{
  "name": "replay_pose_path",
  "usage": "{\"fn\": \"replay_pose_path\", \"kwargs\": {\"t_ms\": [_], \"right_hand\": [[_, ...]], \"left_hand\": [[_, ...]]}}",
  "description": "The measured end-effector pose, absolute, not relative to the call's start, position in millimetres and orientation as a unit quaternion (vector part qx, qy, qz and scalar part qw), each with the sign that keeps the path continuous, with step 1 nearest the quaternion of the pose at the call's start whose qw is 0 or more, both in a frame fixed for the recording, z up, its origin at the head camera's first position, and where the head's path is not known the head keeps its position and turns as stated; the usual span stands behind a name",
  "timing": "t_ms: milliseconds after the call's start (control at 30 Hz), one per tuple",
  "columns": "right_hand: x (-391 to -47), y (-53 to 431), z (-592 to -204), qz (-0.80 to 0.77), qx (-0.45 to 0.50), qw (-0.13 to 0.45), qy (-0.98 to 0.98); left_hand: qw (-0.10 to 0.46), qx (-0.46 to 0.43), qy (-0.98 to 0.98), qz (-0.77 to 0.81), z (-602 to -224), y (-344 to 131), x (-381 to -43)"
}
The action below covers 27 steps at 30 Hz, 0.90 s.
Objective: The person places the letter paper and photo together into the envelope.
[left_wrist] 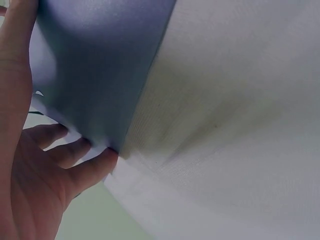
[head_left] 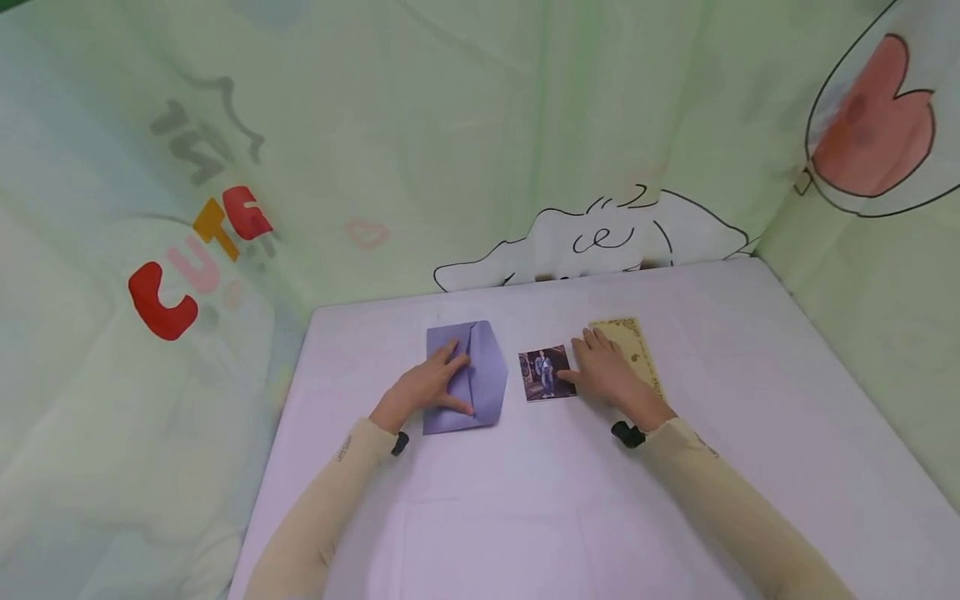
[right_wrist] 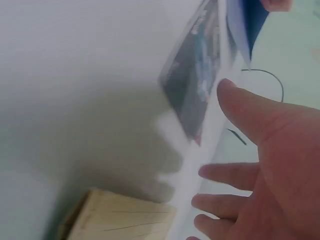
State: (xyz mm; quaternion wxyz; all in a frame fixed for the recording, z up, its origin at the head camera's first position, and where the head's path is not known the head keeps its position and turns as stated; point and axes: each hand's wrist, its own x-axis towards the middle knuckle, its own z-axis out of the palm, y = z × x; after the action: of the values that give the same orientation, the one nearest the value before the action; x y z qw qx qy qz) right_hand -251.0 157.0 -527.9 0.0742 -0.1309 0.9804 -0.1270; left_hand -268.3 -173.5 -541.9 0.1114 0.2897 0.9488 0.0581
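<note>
A purple envelope (head_left: 491, 367) with its pointed flap spread to the right lies on the white table. My left hand (head_left: 429, 385) rests on it with fingers spread; the left wrist view shows fingertips (left_wrist: 111, 156) at the envelope's edge. To the right lies a small square photo print (head_left: 542, 373) of a standing figure. My right hand (head_left: 606, 373) hovers at the photo's right edge, its fingers apart and nothing gripped. In the right wrist view the thumb (right_wrist: 245, 106) points towards the photo. Partly behind this hand is a cream card (head_left: 630, 337) with an ornate border.
The table (head_left: 480, 517) has a white cover. Behind it and at both sides hang pale green printed curtains (head_left: 420, 150), with a cartoon outline at the table's back edge. Dark bands (head_left: 628, 434) sit on both wrists.
</note>
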Motion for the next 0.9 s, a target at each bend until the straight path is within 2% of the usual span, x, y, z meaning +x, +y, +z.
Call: {"fn": "replay_pose_path", "kwargs": {"t_ms": [267, 600, 700, 900], "right_hand": [[-248.8, 159.2, -538.7, -0.139, -0.154, 0.079, 0.975], [-266.0, 160.0, -536.2, -0.157, -0.163, 0.156, 0.962], [-271.4, 159.8, -535.3, -0.165, -0.176, 0.143, 0.960], [-280.6, 159.6, -540.7, -0.213, -0.176, 0.082, 0.957]], "left_hand": [[0.110, 0.287, 0.950, 0.063, -540.4, -173.6, -265.3], [0.107, 0.286, 0.950, 0.058, -541.2, -173.4, -267.3], [0.100, 0.291, 0.950, 0.057, -542.8, -173.3, -268.0], [0.099, 0.291, 0.950, 0.057, -544.0, -172.6, -268.4]]}}
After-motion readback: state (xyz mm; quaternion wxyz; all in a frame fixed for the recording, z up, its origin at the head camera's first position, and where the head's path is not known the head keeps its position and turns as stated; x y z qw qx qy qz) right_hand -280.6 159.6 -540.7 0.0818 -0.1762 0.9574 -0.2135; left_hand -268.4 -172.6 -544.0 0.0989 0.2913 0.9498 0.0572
